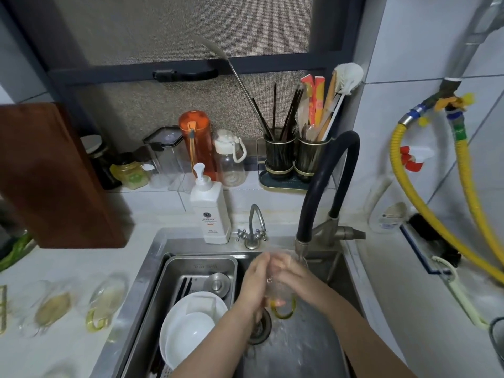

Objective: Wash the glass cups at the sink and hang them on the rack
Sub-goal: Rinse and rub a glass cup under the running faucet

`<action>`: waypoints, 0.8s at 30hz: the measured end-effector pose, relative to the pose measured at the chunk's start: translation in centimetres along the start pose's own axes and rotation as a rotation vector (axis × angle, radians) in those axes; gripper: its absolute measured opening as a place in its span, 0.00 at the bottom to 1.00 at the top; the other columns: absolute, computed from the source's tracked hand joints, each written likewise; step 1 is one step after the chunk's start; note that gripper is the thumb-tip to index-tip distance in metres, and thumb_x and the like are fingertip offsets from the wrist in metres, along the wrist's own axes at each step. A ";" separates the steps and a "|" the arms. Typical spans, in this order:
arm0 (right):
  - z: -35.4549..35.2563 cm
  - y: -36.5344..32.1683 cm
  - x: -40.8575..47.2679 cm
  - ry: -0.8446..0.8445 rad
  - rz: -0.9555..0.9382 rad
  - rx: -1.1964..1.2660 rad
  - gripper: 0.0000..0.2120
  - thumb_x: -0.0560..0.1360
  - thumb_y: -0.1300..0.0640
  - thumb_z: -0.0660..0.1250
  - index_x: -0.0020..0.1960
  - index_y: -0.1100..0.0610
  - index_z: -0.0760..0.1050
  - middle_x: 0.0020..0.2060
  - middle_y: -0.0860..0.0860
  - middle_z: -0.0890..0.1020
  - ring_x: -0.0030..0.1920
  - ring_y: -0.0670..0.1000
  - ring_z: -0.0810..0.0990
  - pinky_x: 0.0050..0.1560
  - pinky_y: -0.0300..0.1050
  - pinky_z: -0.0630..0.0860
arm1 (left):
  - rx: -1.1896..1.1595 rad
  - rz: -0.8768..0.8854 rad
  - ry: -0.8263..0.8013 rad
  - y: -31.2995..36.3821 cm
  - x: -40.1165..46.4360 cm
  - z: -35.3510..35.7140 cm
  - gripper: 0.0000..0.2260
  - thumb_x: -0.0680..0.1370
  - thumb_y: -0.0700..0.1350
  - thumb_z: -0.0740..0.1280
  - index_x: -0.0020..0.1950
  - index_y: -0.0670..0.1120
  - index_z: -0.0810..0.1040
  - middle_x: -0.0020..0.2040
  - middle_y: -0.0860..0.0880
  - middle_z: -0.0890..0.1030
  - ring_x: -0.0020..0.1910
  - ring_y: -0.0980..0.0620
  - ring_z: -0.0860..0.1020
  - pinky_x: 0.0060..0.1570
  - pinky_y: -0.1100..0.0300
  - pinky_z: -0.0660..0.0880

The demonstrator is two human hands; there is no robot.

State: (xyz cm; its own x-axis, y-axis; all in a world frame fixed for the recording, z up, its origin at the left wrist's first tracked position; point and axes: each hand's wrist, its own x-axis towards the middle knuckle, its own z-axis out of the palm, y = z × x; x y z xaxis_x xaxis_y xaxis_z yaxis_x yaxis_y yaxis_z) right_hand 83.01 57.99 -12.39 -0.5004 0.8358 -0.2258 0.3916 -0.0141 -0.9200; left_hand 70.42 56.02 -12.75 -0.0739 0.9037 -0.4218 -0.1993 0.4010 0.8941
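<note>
Glass cup (pixel 278 289) held over the sink (pixel 152 271), mouth tipped up toward the faucet (pixel 301 248), green handle (pixel 283 311) low, long axis running away from the person. Left hand (pixel 255 281) wrapped round its left side, fingers curled on the glass; right hand (pixel 293 275) gripping the right side. More cups (pixel 107 298) lying on the tabletop, well left. Rack not identified.
</note>
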 end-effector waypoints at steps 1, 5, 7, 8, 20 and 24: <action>0.2 -0.9 -0.4 -0.002 0.013 -0.027 0.13 0.78 0.50 0.61 0.62 0.44 0.72 0.58 0.43 0.79 0.61 0.41 0.76 0.66 0.46 0.71 | -0.012 -0.025 0.019 0.2 0.1 -0.1 0.16 0.81 0.55 0.57 0.55 0.46 0.79 0.53 0.40 0.82 0.49 0.44 0.83 0.37 0.50 0.81; 0.3 -1.1 -1.0 -0.022 0.014 -0.421 0.14 0.80 0.42 0.54 0.42 0.43 0.74 0.44 0.48 0.82 0.47 0.48 0.81 0.56 0.47 0.76 | -0.010 -0.049 0.064 0.1 0.6 -0.9 0.18 0.81 0.56 0.58 0.60 0.46 0.78 0.51 0.43 0.84 0.51 0.45 0.83 0.46 0.50 0.81; 0.0 -0.7 -0.8 -0.053 0.014 -0.396 0.12 0.77 0.37 0.53 0.49 0.38 0.73 0.52 0.45 0.81 0.54 0.46 0.79 0.61 0.46 0.73 | 0.029 -0.047 0.031 -0.1 0.1 -0.6 0.16 0.81 0.56 0.58 0.55 0.48 0.79 0.48 0.46 0.85 0.47 0.50 0.84 0.41 0.53 0.81; 0.0 -0.6 -0.6 -0.050 0.010 -0.299 0.15 0.76 0.36 0.55 0.58 0.38 0.71 0.58 0.42 0.79 0.60 0.43 0.77 0.65 0.47 0.70 | 0.048 -0.045 0.016 0.0 -0.1 -0.4 0.14 0.82 0.54 0.58 0.49 0.49 0.81 0.44 0.48 0.85 0.43 0.53 0.84 0.36 0.56 0.81; -0.1 -0.4 -1.0 0.006 -0.037 -0.178 0.21 0.77 0.48 0.60 0.70 0.46 0.65 0.62 0.46 0.78 0.63 0.45 0.76 0.66 0.48 0.71 | 0.104 -0.061 0.015 0.1 0.3 0.4 0.20 0.80 0.59 0.57 0.59 0.45 0.76 0.52 0.42 0.82 0.40 0.50 0.84 0.30 0.56 0.79; 0.4 -0.3 -1.7 -0.099 0.009 -0.264 0.11 0.78 0.49 0.59 0.57 0.48 0.75 0.51 0.42 0.80 0.56 0.45 0.79 0.59 0.42 0.73 | 0.070 -0.065 0.037 0.5 0.6 -0.3 0.22 0.81 0.58 0.57 0.60 0.42 0.77 0.51 0.41 0.84 0.41 0.49 0.85 0.30 0.57 0.80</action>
State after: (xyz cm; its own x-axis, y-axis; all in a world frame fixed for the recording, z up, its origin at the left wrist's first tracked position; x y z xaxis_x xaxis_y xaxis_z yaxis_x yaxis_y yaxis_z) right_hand 83.48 56.35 -11.87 -0.5642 0.7782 -0.2757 0.5776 0.1335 -0.8053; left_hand 69.98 56.70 -12.62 -0.0997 0.8698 -0.4832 -0.1360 0.4691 0.8726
